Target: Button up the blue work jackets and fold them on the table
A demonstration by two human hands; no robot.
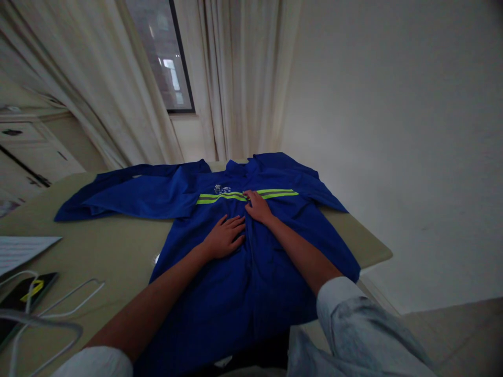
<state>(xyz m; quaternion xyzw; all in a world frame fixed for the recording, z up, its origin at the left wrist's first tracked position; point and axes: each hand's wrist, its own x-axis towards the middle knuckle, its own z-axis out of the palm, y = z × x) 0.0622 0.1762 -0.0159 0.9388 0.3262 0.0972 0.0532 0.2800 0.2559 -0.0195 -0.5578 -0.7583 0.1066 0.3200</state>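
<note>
Blue jacket (239, 293): lying flat on bench (102, 246), collar far, sleeves spread out. Left hand (225, 238): fingers spread, palm down on the jacket front beside the center opening. Right hand (257, 206): fingers together, pressed flat on the reflective stripe (222, 198), just far of the left hand. Bench, left side: paper (23, 251), phone (27, 298), wire hanger (66, 303).

Small white logo (222, 189) on blue work jacket (220, 298), lettering unreadable

the work jacket (251, 293) is deep blue, with two thin yellow-green stripes (220, 197) across the chest. the curtains (243, 78) are cream.
</note>
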